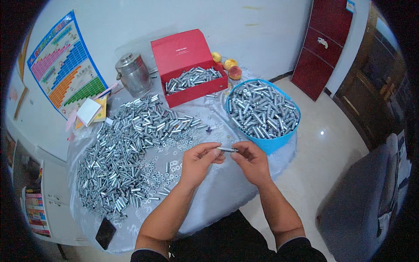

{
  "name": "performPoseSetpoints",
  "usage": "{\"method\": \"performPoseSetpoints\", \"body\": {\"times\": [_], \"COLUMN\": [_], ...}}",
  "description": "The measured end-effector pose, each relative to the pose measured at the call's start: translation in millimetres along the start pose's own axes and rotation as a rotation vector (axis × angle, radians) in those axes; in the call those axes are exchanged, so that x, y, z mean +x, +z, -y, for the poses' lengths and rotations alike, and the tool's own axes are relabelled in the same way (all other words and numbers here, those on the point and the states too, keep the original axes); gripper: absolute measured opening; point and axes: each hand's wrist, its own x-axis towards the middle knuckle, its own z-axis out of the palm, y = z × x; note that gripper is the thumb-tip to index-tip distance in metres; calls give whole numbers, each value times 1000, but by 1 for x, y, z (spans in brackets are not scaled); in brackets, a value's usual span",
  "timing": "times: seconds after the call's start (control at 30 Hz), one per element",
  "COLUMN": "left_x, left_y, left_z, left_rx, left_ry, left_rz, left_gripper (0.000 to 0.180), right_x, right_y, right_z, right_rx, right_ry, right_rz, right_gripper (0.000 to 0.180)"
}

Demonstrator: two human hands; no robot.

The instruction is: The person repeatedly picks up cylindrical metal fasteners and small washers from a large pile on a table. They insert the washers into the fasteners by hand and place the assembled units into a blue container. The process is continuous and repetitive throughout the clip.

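Note:
Between my two hands, over the front of the table, a silver expansion bolt [226,149] lies nearly level. The fingertips of my left hand [196,163] pinch one end, and my right hand [253,162] pinches the other. Left of my hands spreads a large heap of loose silver metal sleeves and bolts [122,148]. Small flat washers [174,167] are scattered beside my left hand. Beyond my right hand stands a light blue basket [270,145] heaped with similar metal bolts. An open red box [196,94] at the back holds more of them.
A white cloth covers the round table [222,196]. Near the wall stand a metal pot [133,75] and several fruits [235,73]. A dark phone [105,233] lies at the table's near left edge. A grey covered seat [355,201] is at the right.

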Motion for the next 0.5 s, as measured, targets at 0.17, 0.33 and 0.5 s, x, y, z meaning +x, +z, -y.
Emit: {"method": "performPoseSetpoints", "body": {"times": [0.17, 0.33, 0.5], "left_x": [29, 74, 113], "left_y": [37, 72, 97], "left_z": [16, 15, 18], "left_rx": [87, 237, 525], "left_ry": [20, 72, 246], "left_rz": [69, 104, 25], "left_gripper": [25, 24, 24], "right_x": [1, 20, 48], "right_y": [-39, -67, -79], "right_z": [11, 28, 24], "right_rx": [-87, -481, -736], "right_ry": [68, -174, -230], "right_rz": [-105, -262, -387], "right_gripper": [22, 19, 20]}}
